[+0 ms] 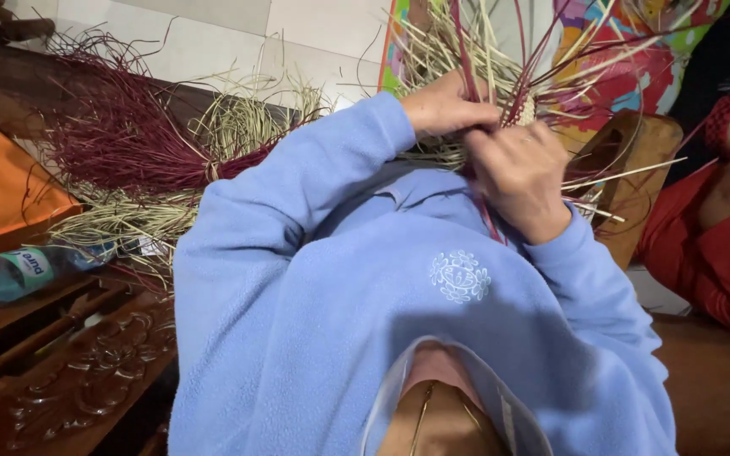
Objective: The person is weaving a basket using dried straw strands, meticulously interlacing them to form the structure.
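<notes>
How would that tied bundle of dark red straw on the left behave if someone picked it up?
The dark red bundle would probably feel light, being thin dry strands. It should hold together where it is tied at the binding, yet the loose ends fan out and curl, so they would likely droop and sway. Stray strands might snag the pale straw beside it.

Sweater (314,321) light blue, white sun emblem; straw bundle (120,139) dark red and pale tan; cloth (2,190) orange; mat (627,67) multicoloured.

Loose pale and maroon straw strands (500,51) fan out around both hands, crowding every approach. A bundle of maroon and pale reeds (128,143) fills the left side; the pale tiled floor (213,34) beyond lies open.
</notes>
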